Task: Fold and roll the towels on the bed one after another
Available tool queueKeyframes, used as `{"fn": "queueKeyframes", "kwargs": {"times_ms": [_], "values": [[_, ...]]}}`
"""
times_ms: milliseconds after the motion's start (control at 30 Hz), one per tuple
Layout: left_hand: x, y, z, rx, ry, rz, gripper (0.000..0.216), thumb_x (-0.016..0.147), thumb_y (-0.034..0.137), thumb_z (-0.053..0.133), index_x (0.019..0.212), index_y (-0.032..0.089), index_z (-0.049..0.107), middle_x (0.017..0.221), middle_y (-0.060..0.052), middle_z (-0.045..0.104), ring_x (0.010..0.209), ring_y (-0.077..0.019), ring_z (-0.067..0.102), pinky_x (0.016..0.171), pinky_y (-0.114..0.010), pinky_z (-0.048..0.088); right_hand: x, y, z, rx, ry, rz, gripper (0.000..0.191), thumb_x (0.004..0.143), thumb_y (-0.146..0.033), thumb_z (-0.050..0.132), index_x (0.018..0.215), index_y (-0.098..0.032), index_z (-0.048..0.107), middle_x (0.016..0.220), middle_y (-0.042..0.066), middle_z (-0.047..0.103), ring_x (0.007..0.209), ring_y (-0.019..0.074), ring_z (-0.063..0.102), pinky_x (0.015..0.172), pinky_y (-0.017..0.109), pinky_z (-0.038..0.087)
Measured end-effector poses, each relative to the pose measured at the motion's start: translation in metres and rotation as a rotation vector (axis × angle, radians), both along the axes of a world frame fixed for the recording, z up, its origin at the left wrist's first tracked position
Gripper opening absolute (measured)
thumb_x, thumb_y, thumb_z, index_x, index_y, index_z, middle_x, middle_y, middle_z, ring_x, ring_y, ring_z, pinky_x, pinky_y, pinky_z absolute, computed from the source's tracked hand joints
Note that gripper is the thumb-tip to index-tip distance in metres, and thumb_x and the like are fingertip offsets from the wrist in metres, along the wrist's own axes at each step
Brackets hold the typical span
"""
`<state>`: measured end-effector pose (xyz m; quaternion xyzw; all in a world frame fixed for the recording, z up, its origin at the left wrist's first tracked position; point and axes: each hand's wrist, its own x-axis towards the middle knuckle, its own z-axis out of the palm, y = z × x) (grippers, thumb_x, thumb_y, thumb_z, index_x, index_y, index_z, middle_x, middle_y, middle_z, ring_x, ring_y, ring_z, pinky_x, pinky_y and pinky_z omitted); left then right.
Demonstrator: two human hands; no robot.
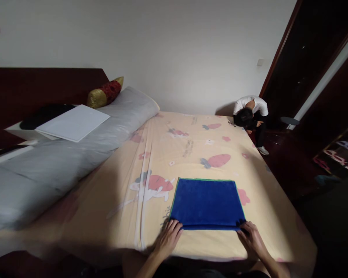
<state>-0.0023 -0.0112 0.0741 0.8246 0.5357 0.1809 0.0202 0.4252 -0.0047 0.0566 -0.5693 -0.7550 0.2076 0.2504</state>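
Note:
A blue towel (205, 200) with a green edge lies flat on the bed, its near edge turned over into a narrow fold or roll. My left hand (171, 234) is closed on the near left corner, fingers on top of the cloth. At the near right corner, my right hand (251, 233) pinches the folded edge between thumb and fingers. Both hands rest low against the bed, and the thumb of the left one is mostly hidden.
The bed sheet (188, 150) is pale yellow with carrot and rabbit prints. A grey rolled quilt (104, 141) lies along the left, with a white box lid (74, 122) on it and a red-gold bolster (106, 92) behind. A person (251, 110) sits bent over beyond the right edge.

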Motion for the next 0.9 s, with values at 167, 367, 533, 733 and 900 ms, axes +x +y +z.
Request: {"fn": "queueKeyframes", "kwargs": {"times_ms": [167, 367, 533, 733, 900], "values": [[-0.002, 0.003, -0.002, 0.019, 0.028, -0.009, 0.023, 0.097, 0.028, 0.04, 0.102, 0.026, 0.063, 0.095, -0.001, 0.065, 0.098, -0.0188, 0.06, 0.095, -0.038, 0.045, 0.014, 0.008, -0.003, -0.003, -0.065, -0.035, 0.027, 0.091, -0.043, 0.049, 0.088, -0.025, 0.069, 0.085, 0.004, 0.068, 0.082, 0.0236, 0.062, 0.079, 0.038, 0.046], [0.033, 0.007, -0.011, 0.037, 0.102, 0.123, 0.04, 0.085, 0.006, 0.04, 0.115, 0.022, 0.061, 0.117, -0.007, 0.064, 0.107, -0.0229, 0.057, 0.095, -0.04, 0.045, -0.034, 0.011, -0.002, 0.241, -0.222, -0.105, 0.035, 0.076, -0.012, 0.045, 0.101, -0.026, 0.065, 0.098, 0.006, 0.065, 0.092, 0.0249, 0.056, 0.084, 0.041, 0.04], [0.087, 0.006, -0.004, -0.038, -0.086, 0.061, 0.043, 0.08, 0.002, 0.04, 0.112, 0.023, 0.061, 0.115, -0.006, 0.062, 0.107, -0.0215, 0.057, 0.095, -0.036, 0.046, -0.093, 0.007, 0.002, 0.255, -0.153, 0.037, 0.026, 0.082, -0.017, 0.049, 0.105, -0.024, 0.059, 0.098, 0.005, 0.062, 0.092, 0.0233, 0.053, 0.081, 0.039, 0.041], [0.101, 0.008, -0.002, -0.064, -0.085, -0.013, 0.025, 0.096, 0.021, 0.039, 0.108, 0.026, 0.06, 0.106, -0.003, 0.064, 0.102, -0.0206, 0.058, 0.094, -0.038, 0.047, -0.11, 0.007, 0.008, 0.241, -0.145, 0.057, 0.01, 0.093, -0.029, 0.051, 0.097, -0.026, 0.059, 0.092, 0.002, 0.062, 0.086, 0.0204, 0.055, 0.078, 0.035, 0.041], [0.075, 0.012, -0.007, -0.042, 0.035, -0.005, 0.022, 0.098, 0.027, 0.04, 0.109, 0.026, 0.059, 0.105, -0.003, 0.064, 0.105, -0.0205, 0.059, 0.096, -0.039, 0.046, -0.09, 0.008, 0.001, 0.274, -0.156, 0.011, 0.012, 0.096, -0.031, 0.049, 0.096, -0.025, 0.06, 0.088, 0.002, 0.062, 0.084, 0.0203, 0.056, 0.079, 0.034, 0.041]]}}
